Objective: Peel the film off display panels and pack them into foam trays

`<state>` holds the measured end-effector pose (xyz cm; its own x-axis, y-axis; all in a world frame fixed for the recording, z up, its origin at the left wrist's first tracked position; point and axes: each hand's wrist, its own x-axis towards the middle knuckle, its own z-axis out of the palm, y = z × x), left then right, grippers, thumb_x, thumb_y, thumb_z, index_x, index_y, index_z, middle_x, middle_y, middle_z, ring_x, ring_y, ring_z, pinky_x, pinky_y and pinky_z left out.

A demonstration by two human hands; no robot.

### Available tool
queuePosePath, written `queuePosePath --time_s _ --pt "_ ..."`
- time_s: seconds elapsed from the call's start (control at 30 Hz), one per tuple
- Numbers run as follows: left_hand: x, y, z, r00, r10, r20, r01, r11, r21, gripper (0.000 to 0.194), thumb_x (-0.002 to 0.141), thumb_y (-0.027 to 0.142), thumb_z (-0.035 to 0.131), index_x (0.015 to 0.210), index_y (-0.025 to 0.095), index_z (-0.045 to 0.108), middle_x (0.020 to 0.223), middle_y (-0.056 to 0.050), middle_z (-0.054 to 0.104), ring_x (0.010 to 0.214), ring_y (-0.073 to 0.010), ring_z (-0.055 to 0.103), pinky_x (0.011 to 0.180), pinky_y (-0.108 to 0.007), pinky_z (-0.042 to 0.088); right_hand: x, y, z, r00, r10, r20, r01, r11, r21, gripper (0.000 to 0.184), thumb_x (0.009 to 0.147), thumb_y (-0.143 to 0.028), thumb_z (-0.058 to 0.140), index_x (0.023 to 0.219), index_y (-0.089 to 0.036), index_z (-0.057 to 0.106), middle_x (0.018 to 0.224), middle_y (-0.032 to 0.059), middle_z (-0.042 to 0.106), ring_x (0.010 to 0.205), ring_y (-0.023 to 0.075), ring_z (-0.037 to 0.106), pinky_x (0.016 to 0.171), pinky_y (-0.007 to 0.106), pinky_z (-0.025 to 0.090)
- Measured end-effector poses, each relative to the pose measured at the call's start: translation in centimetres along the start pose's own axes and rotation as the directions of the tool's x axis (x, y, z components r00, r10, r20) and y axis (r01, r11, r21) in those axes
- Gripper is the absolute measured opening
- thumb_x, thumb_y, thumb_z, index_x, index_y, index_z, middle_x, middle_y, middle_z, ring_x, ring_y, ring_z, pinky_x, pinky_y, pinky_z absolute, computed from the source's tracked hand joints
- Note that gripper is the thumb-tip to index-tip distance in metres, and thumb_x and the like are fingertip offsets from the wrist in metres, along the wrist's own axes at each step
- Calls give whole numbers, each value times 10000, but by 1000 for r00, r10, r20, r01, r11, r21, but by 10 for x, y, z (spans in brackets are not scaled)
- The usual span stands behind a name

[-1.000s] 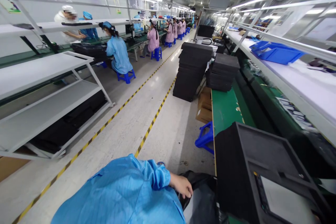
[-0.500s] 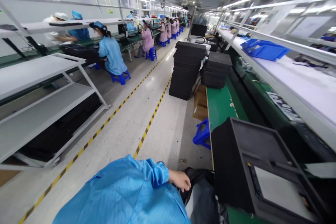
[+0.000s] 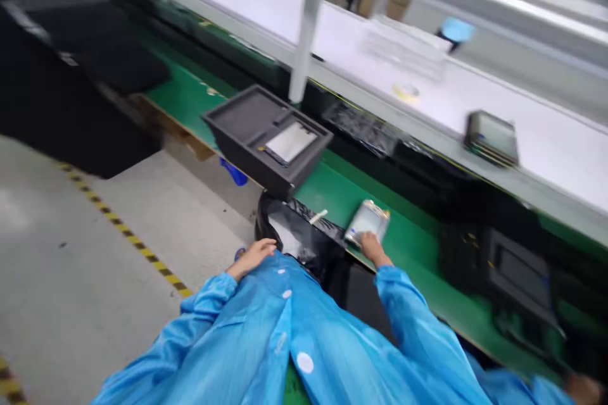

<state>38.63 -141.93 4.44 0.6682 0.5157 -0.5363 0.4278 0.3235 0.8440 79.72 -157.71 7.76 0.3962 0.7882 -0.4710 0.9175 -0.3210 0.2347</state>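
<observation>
My left hand (image 3: 256, 256) rests against the front of my blue smock, beside a bin lined with a black plastic bag (image 3: 323, 256). Its fingers are stretched out and hold nothing. Across the bin, my right hand (image 3: 373, 247) has its fingers closed over the near edge of a flat screen panel (image 3: 373, 218), which lies on the green bench (image 3: 408, 234). Whether one panel or a stack lies there is blurred. Behind the bin sits a black foam tray (image 3: 237, 117) with a pale panel (image 3: 291, 141) in its recess.
A raised white shelf (image 3: 437, 95) runs along the bench, with a metal post (image 3: 308, 31) and a stack of panels (image 3: 491, 136). At right are a dark foam tray (image 3: 522, 272) and another person's hand (image 3: 584, 387). Black foam stacks (image 3: 61, 88) stand at left.
My view has swung right and down from the aisle to the bench. My right hand is now visible at the panel. My left hand has shifted from the bag's edge onto my smock.
</observation>
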Motion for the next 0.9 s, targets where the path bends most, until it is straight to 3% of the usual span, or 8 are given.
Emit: queuePosePath --time_s 0.07,0.13,0.3,0.5,0.6,0.7,0.77,0.9 --pt "1 1 7 999 -21 44 20 999 31 628 839 550 575 1310 135 594 1280 -186 695 1086 -285 679 950 -422 507 -20 16 28 995 79 61 -81 996 35 370 949 -83 470 1301 -38 574 1275 254 597 1156 279 589 944 394 474" --pt "-2 4 17 997 -46 62 43 998 47 646 813 568 601 1292 134 601 1293 -195 692 1085 -294 689 945 -425 512 -17 18 43 991 105 82 -109 993 50 451 914 -38 441 1355 -6 531 1357 322 537 1226 323 554 960 423 459" --pt "-1 15 41 994 -94 63 93 995 24 680 739 572 700 1252 131 630 1273 -199 711 1099 -310 701 959 -431 517 -3 3 54 992 105 70 -109 993 49 630 888 -30 426 1499 97 340 1490 443 347 1374 419 443 1081 573 370" --pt "15 37 64 981 -121 149 124 992 -14 731 673 621 784 1202 134 654 1186 -178 751 1091 -330 708 996 -462 499 -24 25 24 988 152 -14 -150 984 92 599 939 -45 309 1523 89 317 1453 407 435 1308 397 519 1013 516 473" --pt "30 55 85 947 -176 270 233 952 -198 706 675 572 832 1195 138 632 1209 -188 736 1069 -311 719 1015 -466 490 -39 33 1 978 170 -120 -148 974 172 584 958 -48 265 1528 37 360 1386 328 555 1241 330 583 1006 441 507" --pt "51 78 111 881 -201 429 403 793 -456 676 765 578 775 1221 123 568 1228 -223 705 1106 -321 710 1032 -494 481 -61 9 -9 950 99 -296 -28 972 235 587 942 -38 310 1517 -26 427 1442 264 551 1323 303 546 1084 429 480" --pt "66 91 127 837 -176 517 485 675 -556 669 845 628 666 1250 112 534 1193 -228 703 1108 -337 707 1006 -528 494 -77 -23 -7 894 9 -447 112 964 243 582 933 -32 327 1494 -64 481 1474 224 541 1379 304 507 1122 452 460" --pt "81 101 137 856 -118 503 462 610 -644 497 933 463 616 1308 143 551 996 -101 743 806 -208 736 814 -373 556 -99 -87 -5 733 -187 -654 435 867 241 517 977 -132 404 1486 -151 499 1491 170 542 1414 331 464 1079 519 494"
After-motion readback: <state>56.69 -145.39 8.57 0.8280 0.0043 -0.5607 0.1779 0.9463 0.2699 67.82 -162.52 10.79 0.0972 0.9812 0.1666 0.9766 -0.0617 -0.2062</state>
